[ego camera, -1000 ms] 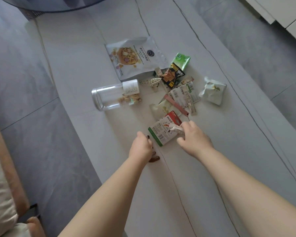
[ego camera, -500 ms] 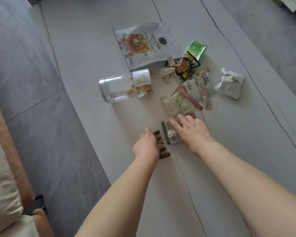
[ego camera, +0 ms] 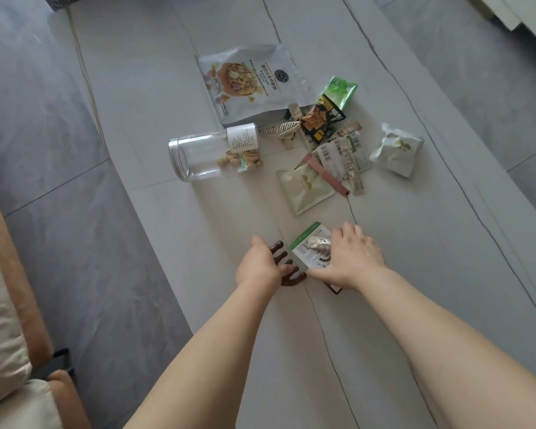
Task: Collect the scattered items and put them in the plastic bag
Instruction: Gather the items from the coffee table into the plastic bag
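pale stone-look table (ego camera: 384,351) with dark veins; on it a clear jar (ego camera: 205,156) on its side, a big snack pouch (ego camera: 248,83), and scattered small packets (ego camera: 341,156).

snack pouch (ego camera: 245,82): print too small to read | jar label (ego camera: 242,138): illegible | sachets (ego camera: 342,154): barcodes only

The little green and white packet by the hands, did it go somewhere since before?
Yes. The right hand dragged the green-edged packet away from the pile, toward the person, and now lies on it. The left hand stayed on the dark brown hair clip. The clear jar, big snack bag and the other wrappers did not move.
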Demonstrator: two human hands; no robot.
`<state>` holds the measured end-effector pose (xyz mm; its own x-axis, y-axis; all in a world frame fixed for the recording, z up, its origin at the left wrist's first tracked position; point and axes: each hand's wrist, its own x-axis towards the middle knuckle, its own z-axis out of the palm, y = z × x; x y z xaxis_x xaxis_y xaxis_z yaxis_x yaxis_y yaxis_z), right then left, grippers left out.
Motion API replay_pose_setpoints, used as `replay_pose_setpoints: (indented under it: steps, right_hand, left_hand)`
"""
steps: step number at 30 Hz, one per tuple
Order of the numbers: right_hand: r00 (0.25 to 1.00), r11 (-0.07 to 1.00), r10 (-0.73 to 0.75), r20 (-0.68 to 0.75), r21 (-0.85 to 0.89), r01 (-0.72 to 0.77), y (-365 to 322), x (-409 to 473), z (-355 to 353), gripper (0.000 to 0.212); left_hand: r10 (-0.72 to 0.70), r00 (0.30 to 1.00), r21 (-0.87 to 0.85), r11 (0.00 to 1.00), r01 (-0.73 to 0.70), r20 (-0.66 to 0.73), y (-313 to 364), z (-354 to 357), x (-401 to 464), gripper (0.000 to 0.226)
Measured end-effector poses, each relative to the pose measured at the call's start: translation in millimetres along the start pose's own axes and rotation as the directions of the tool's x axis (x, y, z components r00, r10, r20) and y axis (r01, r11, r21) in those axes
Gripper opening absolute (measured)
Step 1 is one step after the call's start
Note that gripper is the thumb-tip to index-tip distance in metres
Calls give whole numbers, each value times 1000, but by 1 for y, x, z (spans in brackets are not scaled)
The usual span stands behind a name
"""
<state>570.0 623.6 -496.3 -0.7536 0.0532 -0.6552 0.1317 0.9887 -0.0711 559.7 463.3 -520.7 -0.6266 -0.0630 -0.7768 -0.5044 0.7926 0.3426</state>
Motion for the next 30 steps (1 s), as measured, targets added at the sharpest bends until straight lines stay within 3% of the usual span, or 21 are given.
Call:
replay_pose_setpoints:
  steps: [7,14,22,27,30]
  right_hand:
    - [996,996,24,82,87,-31,7,-45,-13,89]
    - [990,978,-9,143,205,-21,-9,-124,-49,83]
    - [956,925,-207,210,359,122,-64,-199,-82,68]
    - [903,871,-321,285,463,163,-134,-233,-84,66]
    - [840,829,-415,348,525,192,-189,-257,-81,52]
  left_hand:
    - [41,999,-42,998,-42,-6,-1,-4,-49,33]
    - [19,998,-309,951,-35,-54,-10,-29,-144,24]
    - [-57,964,-423,904,-60,-260,-46,-77,-249,16]
    - [-165,922,-528,848,-48,-350,-96,-113,-290,19]
    - [-243,888,-601,798,-45,-390,-139,-134,-311,19]
